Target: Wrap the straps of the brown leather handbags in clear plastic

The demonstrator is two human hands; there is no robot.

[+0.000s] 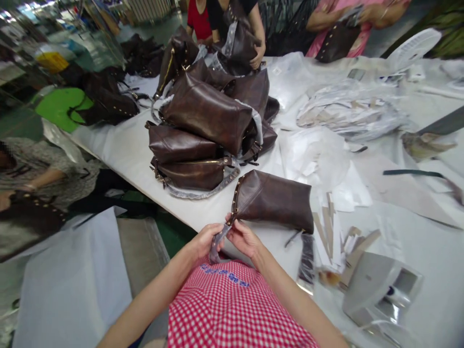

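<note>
A dark brown leather bag (277, 199) lies on the white table (119, 150) right in front of me. Its strap (218, 243), wrapped in greyish protective film, hangs off the near table edge. My left hand (206, 240) is closed round the wrapped strap from the left. My right hand (243, 238) pinches the same strap near the studded corner of the bag. Both hands are together at the table edge, just above my red checked apron.
A pile of several brown bags (206, 121) sits beyond. Cardboard strips (328, 229) and crumpled plastic wrap (348, 113) lie to the right, with a grey machine (380, 290) at the near right. Other people handle bags at the far side and left.
</note>
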